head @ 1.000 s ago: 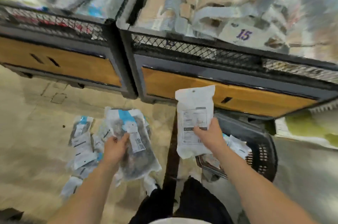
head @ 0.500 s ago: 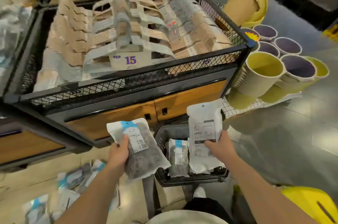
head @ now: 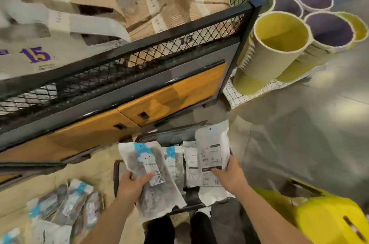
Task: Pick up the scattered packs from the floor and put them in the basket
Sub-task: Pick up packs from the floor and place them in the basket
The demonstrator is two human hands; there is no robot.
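Observation:
My left hand [head: 130, 186] grips a clear pack with a blue top and dark contents [head: 153, 190], held over the left part of the black basket [head: 169, 137]. My right hand [head: 229, 176] holds a white pack with a printed label [head: 211, 156] over the basket's right side. Inside the basket lie two more packs [head: 180, 164], partly hidden by the held ones. Several scattered packs [head: 65, 205] lie on the floor at the lower left.
A black mesh display bin with wooden drawer fronts [head: 171, 92] stands right behind the basket. Yellow and purple tubs [head: 279, 44] are stacked on a white grid rack at the right. A yellow object [head: 327, 221] sits at the lower right. My dark trouser legs [head: 179, 227] are below the basket.
Both hands carried their packs from the floor pile on the left across to the basket and have lowered them over it. The view has swung right and down.

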